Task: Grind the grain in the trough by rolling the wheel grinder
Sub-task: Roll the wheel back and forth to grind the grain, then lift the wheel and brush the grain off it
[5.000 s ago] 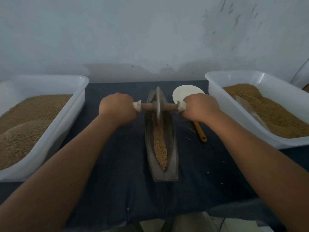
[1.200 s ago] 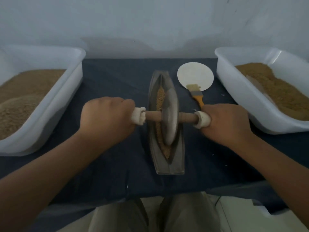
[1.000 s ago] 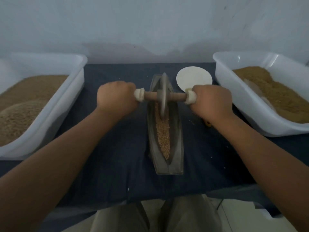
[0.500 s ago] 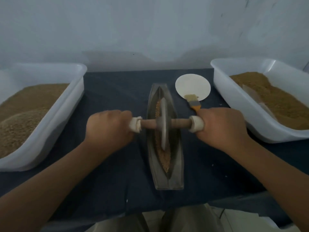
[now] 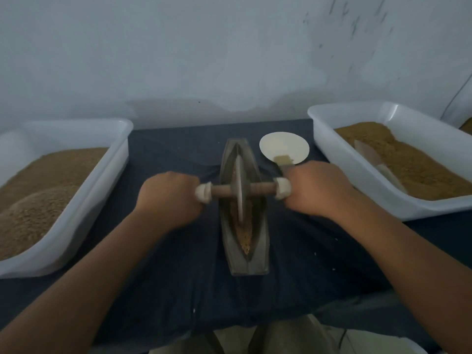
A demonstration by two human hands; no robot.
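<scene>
Your left hand (image 5: pixel 168 198) and right hand (image 5: pixel 316 190) are both wrapped tight round the wooden axle of the grey metal wheel grinder (image 5: pixel 239 191), sitting mid-way in the long grey boat-shaped trough (image 5: pixel 260 251) on brown grain (image 5: pixel 244 233). Uneven pushing could tilt the disc, jump the rim and scatter grain.

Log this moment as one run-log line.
step: grinding | left hand: grips wheel grinder | right hand: grips wheel grinder | wheel grinder: upright in trough, on grain
</scene>
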